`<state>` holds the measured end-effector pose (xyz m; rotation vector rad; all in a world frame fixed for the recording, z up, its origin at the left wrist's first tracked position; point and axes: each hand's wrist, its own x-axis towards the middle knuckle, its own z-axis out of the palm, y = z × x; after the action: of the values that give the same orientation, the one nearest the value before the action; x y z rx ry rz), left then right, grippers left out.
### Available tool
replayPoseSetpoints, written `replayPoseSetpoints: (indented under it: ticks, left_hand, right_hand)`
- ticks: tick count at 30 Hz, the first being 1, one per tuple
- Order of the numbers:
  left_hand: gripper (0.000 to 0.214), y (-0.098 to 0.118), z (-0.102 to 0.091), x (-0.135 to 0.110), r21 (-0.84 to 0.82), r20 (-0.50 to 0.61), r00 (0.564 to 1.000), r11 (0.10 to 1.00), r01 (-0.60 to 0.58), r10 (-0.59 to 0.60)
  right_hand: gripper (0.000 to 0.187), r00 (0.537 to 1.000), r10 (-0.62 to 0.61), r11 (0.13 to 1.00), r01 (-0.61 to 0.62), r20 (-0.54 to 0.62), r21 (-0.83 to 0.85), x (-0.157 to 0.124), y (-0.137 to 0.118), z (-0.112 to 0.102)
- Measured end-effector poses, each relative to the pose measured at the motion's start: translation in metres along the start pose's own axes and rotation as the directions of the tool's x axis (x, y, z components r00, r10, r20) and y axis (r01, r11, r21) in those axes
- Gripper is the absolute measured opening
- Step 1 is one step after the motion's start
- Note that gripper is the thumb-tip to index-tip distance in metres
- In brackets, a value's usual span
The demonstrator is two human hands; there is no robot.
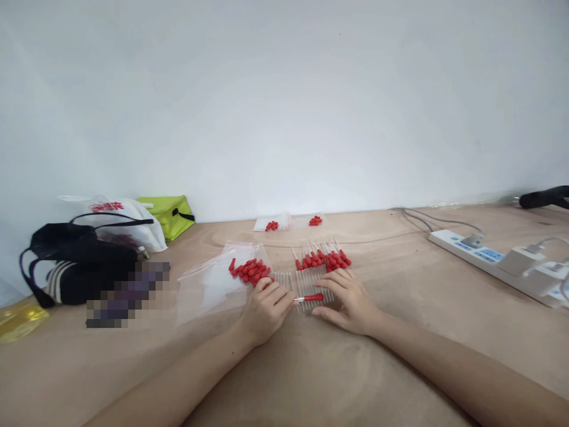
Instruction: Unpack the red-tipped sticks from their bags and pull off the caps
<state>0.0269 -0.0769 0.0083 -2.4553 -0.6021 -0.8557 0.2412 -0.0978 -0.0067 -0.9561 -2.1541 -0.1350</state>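
Note:
My left hand [269, 305] is closed on a dropper, a thin clear tube whose red rubber bulb [316, 297] points right. Part of the tube is hidden in the fingers. Around the bulb's end, my right hand [351, 302] is open, thumb and fingers apart; it seems not to touch the bulb. Beneath both hands lies a row of bare clear tubes [306, 275]. Just behind them, several droppers with red bulbs [334, 259] lie with their tubes pointing away. Loose red rubber bulbs [251, 270] are heaped on clear plastic bags [213, 283] beside my left hand.
Two small bags with red bulbs [272, 226] [315, 221] lie by the wall. A white power strip [466, 250] with plugs and cables is at right. At left are a black bag [84, 249], a white plastic bag [128, 222] and a lime-green bag [171, 218].

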Motion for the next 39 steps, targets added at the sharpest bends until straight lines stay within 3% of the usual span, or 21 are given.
replayPoseSetpoints:
  ticks: [5, 11, 31, 34, 37, 39]
  left_hand:
    - [0.021, 0.002, -0.001, -0.001, -0.063, -0.042, 0.999, 0.998, 0.009, -0.012]
    - [0.020, 0.003, -0.003, -0.005, -0.120, -0.059, 0.998, 0.993, 0.012, -0.019]
    - [0.019, 0.004, -0.008, -0.008, -0.179, -0.087, 0.996, 0.984, -0.010, -0.006]
    - [0.021, -0.008, -0.011, -0.017, -0.170, -0.107, 0.992, 0.984, 0.049, -0.068]
    - [0.017, -0.021, -0.013, -0.027, -0.098, -0.098, 0.968, 0.970, 0.222, -0.231]
    - [0.018, -0.024, -0.012, -0.029, -0.096, -0.064, 0.959, 0.959, 0.268, -0.275]
  right_hand:
    - [0.014, 0.993, -0.094, 0.994, 0.089, -0.075, -0.071, 0.003, -0.004, 0.010]
    - [0.016, 0.980, -0.161, 0.986, 0.153, -0.118, -0.071, 0.002, -0.009, 0.006]
    - [0.027, 0.990, -0.125, 0.988, 0.119, 0.059, 0.096, -0.004, -0.012, -0.003]
    - [0.027, 0.997, -0.058, 0.996, 0.055, 0.045, 0.068, -0.009, -0.003, -0.009]
    - [0.022, 0.992, 0.124, 0.989, -0.121, -0.034, 0.081, -0.014, 0.014, -0.013]
    - [0.022, 0.967, 0.232, 0.961, -0.211, -0.103, 0.178, -0.015, 0.028, -0.012]
